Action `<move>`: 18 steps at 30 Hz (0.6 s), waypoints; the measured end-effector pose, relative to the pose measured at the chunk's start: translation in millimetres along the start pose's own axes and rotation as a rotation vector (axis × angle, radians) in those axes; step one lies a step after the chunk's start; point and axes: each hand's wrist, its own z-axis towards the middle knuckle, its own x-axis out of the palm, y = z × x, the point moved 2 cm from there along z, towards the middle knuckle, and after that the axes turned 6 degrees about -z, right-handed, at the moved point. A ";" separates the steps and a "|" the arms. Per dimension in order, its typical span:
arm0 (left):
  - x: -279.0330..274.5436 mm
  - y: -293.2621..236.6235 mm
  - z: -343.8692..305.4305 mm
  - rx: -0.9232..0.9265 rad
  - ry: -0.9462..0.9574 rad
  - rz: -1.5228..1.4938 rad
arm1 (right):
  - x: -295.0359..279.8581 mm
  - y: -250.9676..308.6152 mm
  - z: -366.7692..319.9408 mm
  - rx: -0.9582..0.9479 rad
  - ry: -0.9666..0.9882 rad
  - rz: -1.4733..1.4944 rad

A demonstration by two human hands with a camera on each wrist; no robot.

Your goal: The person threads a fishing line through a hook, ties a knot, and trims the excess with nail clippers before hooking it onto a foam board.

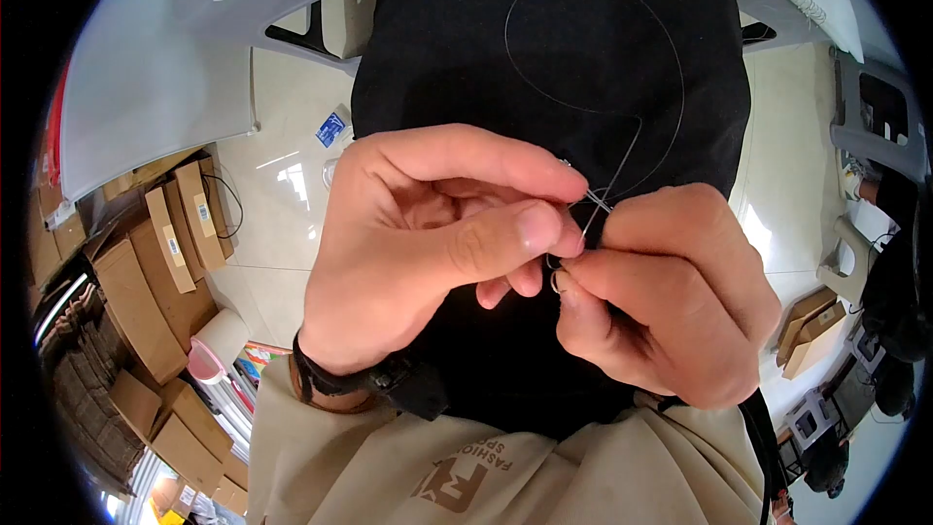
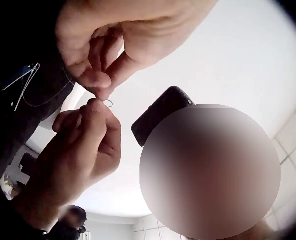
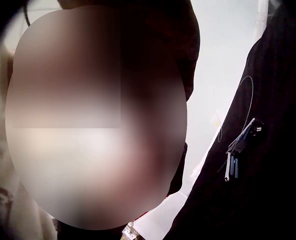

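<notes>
In the head view both hands meet fingertip to fingertip over a black cloth. My left hand holds a thin wire at its thumb and index finger, with the other fingers loosely bent. Slim metal prongs show beside that index fingertip. My right hand has curled fingers and pinches the wire's end, where a small dark curve shows at the thumb. A tiny curved loop stands out beside the meeting fingertips in the left wrist view. Neither hand appears in the right wrist view.
The wire's large loop lies over the black cloth. A small silver-and-blue object shows against the dark cloth in the right wrist view. Cardboard boxes stand at left, a blue packet lies on the floor, and grey stools stand at right.
</notes>
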 end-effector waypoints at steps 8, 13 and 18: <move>-7.8 -6.7 -1.0 -0.161 0.043 -0.051 | -0.4 0.4 0.1 0.017 0.012 0.012; -9.9 -3.9 0.6 -0.187 0.089 -0.073 | 1.4 0.4 -1.9 -0.023 -0.009 0.016; -9.1 -3.4 0.6 -0.176 0.104 -0.035 | 0.9 -0.5 -3.1 -0.052 0.037 0.024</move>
